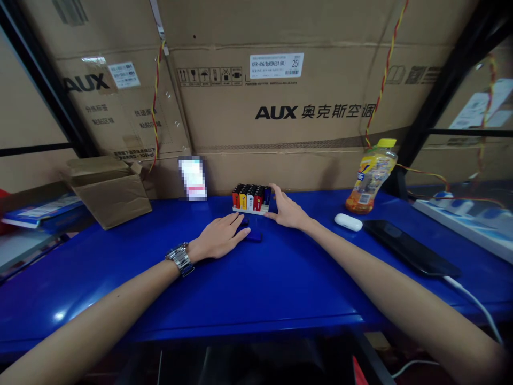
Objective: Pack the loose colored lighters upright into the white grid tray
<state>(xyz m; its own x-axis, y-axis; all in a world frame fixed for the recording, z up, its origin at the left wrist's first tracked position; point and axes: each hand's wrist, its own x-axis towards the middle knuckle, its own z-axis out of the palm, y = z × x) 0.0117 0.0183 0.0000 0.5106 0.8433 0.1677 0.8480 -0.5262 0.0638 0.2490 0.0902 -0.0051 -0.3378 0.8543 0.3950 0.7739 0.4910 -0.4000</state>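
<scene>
A white tray (251, 212) holds several upright lighters (250, 199) in rows, with orange, yellow, white, red and dark blue ones showing. At the tray's right end is my right hand (289, 209), thumb at the front corner and fingers reaching around the back, gripping that end. My left hand (219, 236) lies palm down just in front of the tray, fingers stretched out. Under and beside its fingers are dark blue lighters (253, 236) lying flat on the blue table (280, 283); the hand partly covers them.
A lit phone (193, 179) leans against the large cardboard box (312, 155) at the back. An open carton (108, 192) stands left. To the right are a drink bottle (371, 176), a white earbud case (348, 222), a black device (409, 248) with a cable, and a power strip (465, 222).
</scene>
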